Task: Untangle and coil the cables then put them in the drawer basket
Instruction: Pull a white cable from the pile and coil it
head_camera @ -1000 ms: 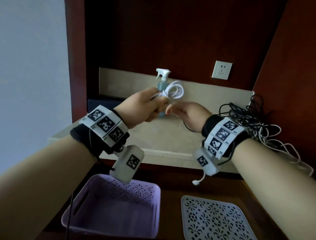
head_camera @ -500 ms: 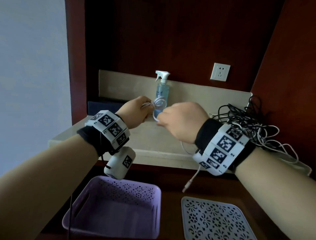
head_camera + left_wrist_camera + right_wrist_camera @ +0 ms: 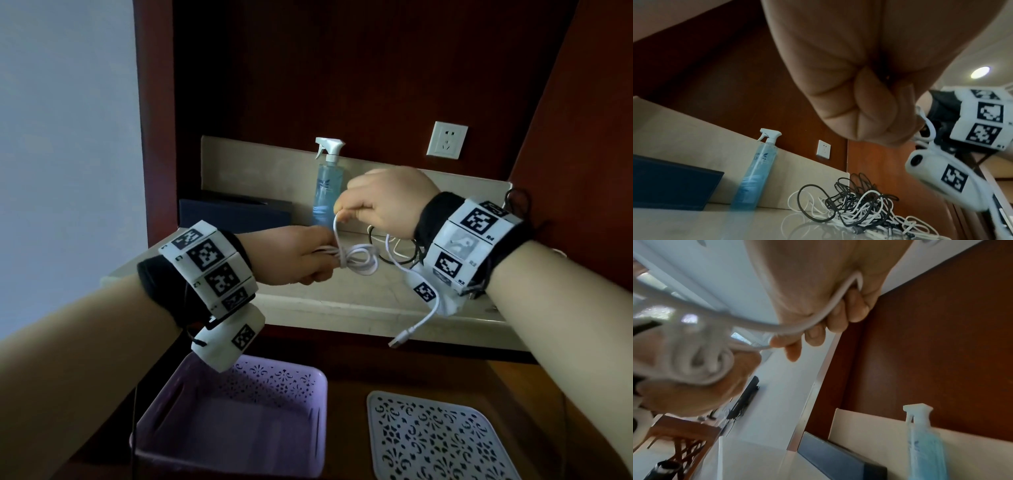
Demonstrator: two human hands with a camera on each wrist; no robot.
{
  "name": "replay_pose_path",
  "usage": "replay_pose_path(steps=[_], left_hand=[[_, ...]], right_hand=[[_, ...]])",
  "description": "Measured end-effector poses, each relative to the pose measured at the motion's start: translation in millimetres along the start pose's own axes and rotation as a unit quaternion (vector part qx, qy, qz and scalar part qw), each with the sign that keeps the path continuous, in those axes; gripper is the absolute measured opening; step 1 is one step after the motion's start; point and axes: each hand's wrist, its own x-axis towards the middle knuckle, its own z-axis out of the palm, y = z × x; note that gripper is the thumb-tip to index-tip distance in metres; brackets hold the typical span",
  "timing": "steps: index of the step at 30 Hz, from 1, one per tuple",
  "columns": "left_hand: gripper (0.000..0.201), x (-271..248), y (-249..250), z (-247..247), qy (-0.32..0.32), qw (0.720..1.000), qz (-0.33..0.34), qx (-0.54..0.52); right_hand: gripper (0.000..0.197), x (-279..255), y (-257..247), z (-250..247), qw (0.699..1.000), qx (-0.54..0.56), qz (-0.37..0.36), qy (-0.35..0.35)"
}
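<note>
A small bundle of white cable is held in the air above the tabletop, its loops gripped at one side in the closed fingers of the left hand. The right hand is raised just above and to the right of it, and the free strand is pinched there between thumb and curled fingers. From that pinch the strand drops straight down to the waist of the bundle, where it is wrapped around the loops. The remaining tail hangs off to the right and ends in a plug dangling below the tabletop edge.

The bundle's long axis is seen to lie roughly left to right, so the next wrap would probably have to be carried around it crosswise by the right hand. The purple basket sits directly below the left hand, which is the nearer one for the drop. A tangled heap of cables is left on the tabletop to the right.
</note>
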Motion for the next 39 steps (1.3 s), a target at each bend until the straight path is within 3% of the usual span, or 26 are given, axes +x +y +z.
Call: replay_pose_path(steps=[6,11,14,19,23,27,32,34,39], left_hand=[[0.012,-4.7,4.9,2.2,-0.001,0.995,0.006,-0.1],[0.017,-0.4,9.0,1.1,0.101,0.986,-0.028,-0.128],[0.019,2.8,7.6,-0.7,0.132,0.981,-0.031,-0.136],[0.029,10.4,-3.0,-5.2,0.156,0.959,-0.039,-0.234],[0.023,21.1,-14.7,0.7,0.225,0.949,-0.087,-0.202],[0.024,32.6,-26.1,9.5,0.266,0.949,-0.092,-0.138],[0.02,33.4,-36.1,15.2,0.237,0.967,-0.066,-0.06],[0.024,31.6,-36.6,15.5,0.201,0.976,-0.06,-0.055],[0.009,26.1,-28.1,15.0,0.106,0.993,-0.04,-0.016]], right_hand=[[0.016,-7.3,-1.2,24.9,0.982,0.15,0.101,-0.046],[0.018,-11.2,-3.9,39.5,0.973,0.163,0.155,-0.053],[0.025,-13.4,-7.9,47.9,0.951,0.217,0.211,-0.058],[0.023,-16.7,-21.1,61.3,0.962,0.211,0.158,-0.077],[0.023,-12.5,-31.3,70.7,0.977,0.138,0.142,-0.081],[0.018,-10.8,-42.0,66.4,0.991,0.025,0.102,-0.086],[0.028,-15.8,-45.5,36.6,0.992,-0.091,0.049,-0.069],[0.024,-14.4,-42.9,25.3,0.991,-0.088,0.057,-0.085],[0.021,-9.8,-30.3,6.8,0.994,-0.004,0.068,-0.087]])
